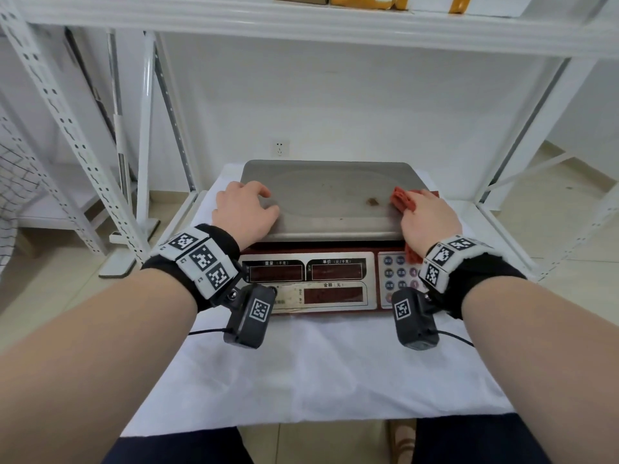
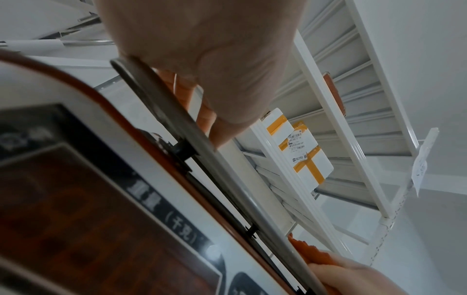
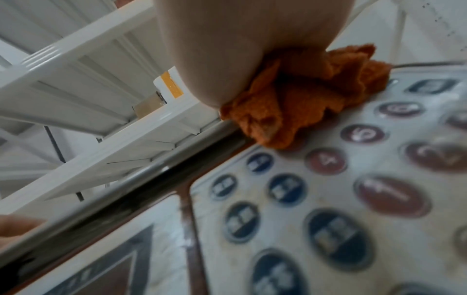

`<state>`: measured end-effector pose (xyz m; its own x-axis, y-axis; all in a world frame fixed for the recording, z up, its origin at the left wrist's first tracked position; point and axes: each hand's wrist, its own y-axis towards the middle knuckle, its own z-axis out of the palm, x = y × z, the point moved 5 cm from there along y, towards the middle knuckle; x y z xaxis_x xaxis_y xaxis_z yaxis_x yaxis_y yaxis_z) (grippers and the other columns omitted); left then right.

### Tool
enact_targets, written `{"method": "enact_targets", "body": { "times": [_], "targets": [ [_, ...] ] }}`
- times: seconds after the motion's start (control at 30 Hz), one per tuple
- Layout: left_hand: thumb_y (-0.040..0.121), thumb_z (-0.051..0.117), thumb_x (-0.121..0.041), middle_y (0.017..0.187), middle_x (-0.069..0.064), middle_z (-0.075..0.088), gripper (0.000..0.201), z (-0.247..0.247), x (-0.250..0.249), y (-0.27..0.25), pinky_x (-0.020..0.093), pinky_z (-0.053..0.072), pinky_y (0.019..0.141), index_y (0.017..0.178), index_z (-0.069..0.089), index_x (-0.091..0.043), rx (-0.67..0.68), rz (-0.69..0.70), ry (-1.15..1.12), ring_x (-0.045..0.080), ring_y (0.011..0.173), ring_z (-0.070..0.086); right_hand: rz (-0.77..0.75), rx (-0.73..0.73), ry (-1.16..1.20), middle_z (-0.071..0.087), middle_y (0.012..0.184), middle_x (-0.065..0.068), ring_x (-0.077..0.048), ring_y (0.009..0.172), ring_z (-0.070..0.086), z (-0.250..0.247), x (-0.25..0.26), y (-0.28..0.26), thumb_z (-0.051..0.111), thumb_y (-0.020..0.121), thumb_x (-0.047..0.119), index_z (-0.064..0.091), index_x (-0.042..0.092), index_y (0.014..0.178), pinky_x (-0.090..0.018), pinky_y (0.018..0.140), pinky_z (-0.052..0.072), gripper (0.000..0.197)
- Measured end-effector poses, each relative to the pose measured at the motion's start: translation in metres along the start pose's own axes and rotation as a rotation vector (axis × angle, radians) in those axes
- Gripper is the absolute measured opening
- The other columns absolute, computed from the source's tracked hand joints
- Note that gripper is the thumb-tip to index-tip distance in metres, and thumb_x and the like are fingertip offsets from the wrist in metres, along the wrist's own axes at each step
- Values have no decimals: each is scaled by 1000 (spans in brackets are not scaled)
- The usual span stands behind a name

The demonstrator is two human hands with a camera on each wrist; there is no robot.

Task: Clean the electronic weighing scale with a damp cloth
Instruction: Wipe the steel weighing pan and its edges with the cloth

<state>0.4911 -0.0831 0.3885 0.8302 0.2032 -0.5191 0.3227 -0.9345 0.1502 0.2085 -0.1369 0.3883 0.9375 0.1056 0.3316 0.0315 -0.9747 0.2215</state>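
- Right hand (image 1: 430, 217) — fingers curled round a bunched orange cloth (image 1: 403, 202), pressing it onto the right edge of the steel pan (image 1: 328, 199); a tail of cloth hangs over the pan's front rim toward the keypad (image 3: 328, 189).
- Left hand (image 1: 246, 212) — fingers loosely bent, resting on the pan's left front corner; holds nothing.
- Brown smudge (image 1: 372, 201) on the pan, just left of the cloth.
- Weighing scale (image 1: 308, 283), frame centre, on a white sheet (image 1: 301, 373).
- Shelf (image 1: 301, 20) along the top of the frame — taped boxes (image 2: 310, 159) on it.
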Motion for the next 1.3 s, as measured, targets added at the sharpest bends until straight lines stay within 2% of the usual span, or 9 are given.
{"method": "enact_targets", "body": {
  "times": [0.17,0.27,0.4,0.57,0.67,0.8,1.0,1.17,1.3],
  "targets": [
    [86,54,-33,127,11,48,37,0,4,-1,40,41,95,121,54,-22,-1,7,-83,30,120,43,-10,-3,-16,54,128,-8,-33,114,51,2,17,-6,37,87,12,57,18,123,-42,97,42,42],
    [86,54,-34,127,11,49,37,1,4,-2,39,41,94,121,54,-22,-4,3,-89,31,120,44,-166,14,-14,55,131,-4,-28,114,54,5,49,-19,38,93,12,57,19,126,-34,94,41,38],
    [86,54,-37,127,12,50,38,-1,0,-3,41,42,96,122,54,-22,-11,10,-45,31,119,45,-314,57,51,45,145,6,-23,126,49,9,75,-35,40,95,15,52,30,132,-33,105,37,41],
    [86,54,-38,127,11,49,39,-2,-5,-7,40,40,96,123,54,-23,-1,7,-14,32,120,44,-257,-9,223,62,125,8,-9,115,56,-12,54,-34,39,91,0,62,24,122,-13,97,34,46],
    [86,54,-39,128,10,48,40,-2,-7,-10,41,41,97,123,53,-24,-3,4,-14,32,120,44,-54,-139,279,63,118,9,-14,98,64,-29,24,-29,37,89,-3,59,24,124,-21,85,47,49],
    [87,53,-37,128,11,48,39,-3,-10,-10,40,39,98,124,53,-24,-13,-6,-7,32,120,44,49,-98,119,60,126,-4,-27,115,55,-22,-3,-22,37,91,4,58,20,125,-32,95,42,43],
    [86,54,-34,130,8,47,37,-2,-3,-7,37,38,95,122,53,-25,14,-26,-127,29,123,41,13,-53,-27,53,128,-9,-31,116,51,1,12,-14,36,92,18,55,14,126,-41,97,40,39],
    [87,53,-29,128,7,48,34,-4,3,-6,40,39,101,120,55,-26,19,-31,-248,27,121,41,-141,36,-65,53,127,-10,-32,113,53,13,60,-18,36,94,20,53,14,127,-37,93,41,37],
    [87,52,-29,127,7,47,31,-8,9,-6,43,39,103,117,56,-27,16,-34,-341,26,118,44,-284,136,-42,46,138,-9,-30,123,46,23,108,-31,36,96,21,47,17,134,-36,100,37,40]
  ]
}}
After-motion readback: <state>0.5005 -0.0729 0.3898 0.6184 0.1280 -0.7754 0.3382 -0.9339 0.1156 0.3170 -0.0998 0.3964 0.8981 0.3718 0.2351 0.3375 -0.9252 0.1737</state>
